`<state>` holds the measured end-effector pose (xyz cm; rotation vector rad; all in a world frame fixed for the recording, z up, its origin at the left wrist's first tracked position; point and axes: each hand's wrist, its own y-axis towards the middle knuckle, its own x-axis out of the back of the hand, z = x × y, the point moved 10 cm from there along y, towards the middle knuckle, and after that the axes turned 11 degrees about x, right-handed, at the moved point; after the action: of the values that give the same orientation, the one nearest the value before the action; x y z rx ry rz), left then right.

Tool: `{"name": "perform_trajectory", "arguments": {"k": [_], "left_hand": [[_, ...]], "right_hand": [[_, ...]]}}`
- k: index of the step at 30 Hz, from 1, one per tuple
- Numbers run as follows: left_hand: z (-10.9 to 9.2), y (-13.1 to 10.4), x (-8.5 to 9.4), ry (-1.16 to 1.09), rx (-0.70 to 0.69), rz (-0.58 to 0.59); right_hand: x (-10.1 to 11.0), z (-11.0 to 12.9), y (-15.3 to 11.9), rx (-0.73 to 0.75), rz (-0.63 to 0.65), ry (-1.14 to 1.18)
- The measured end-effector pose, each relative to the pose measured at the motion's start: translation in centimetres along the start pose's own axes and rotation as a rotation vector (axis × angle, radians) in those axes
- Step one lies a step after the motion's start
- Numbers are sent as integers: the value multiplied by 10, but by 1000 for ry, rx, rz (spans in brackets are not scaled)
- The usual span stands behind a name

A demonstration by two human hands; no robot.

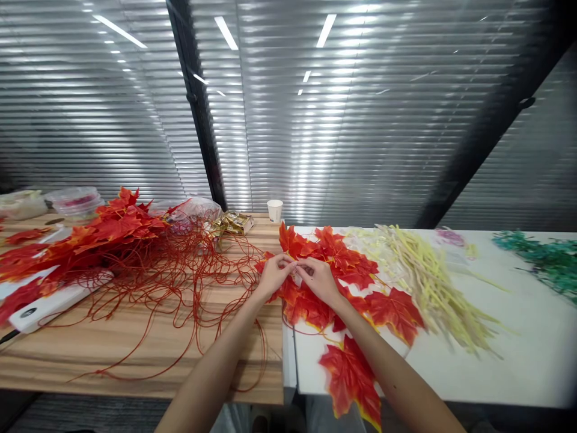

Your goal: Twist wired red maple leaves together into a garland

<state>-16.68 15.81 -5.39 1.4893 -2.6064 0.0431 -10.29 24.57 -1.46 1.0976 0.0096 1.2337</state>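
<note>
My left hand point(276, 272) and my right hand point(318, 278) meet above a spread of red-orange artificial maple leaves point(394, 311). Both hands are closed in a pinch, fingertips nearly touching. What lies between the fingertips is too small and partly hidden to make out. Leaves lie behind, under and to the right of the hands, and one large leaf hangs over the front edge of the white table point(451, 379). Thin red cord point(196, 282) lies tangled to the left of my left hand, some of it running close to the leaves.
On the wooden table point(148, 349) at left are a pile of red maple leaves point(119, 225), a white power strip point(63, 300) and clear plastic containers point(76, 201). A paper cup point(274, 210) stands at the back. Pale yellow strips point(433, 282) and green foliage point(547, 258) lie to the right.
</note>
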Motion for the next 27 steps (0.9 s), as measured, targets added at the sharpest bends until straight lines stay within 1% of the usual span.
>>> {"name": "perform_trajectory", "arguments": {"k": [17,22,27], "left_hand": [[-4,-2,-1,17,-1,-2],[-2,-2,-2,14,7,12],[-1,-2,0,20,12,-2]], "right_hand": [[-1,-1,0,0,10,-11],[-2,-2,0,-8,15,3],[-2,-1,0,-1,14,1]]}}
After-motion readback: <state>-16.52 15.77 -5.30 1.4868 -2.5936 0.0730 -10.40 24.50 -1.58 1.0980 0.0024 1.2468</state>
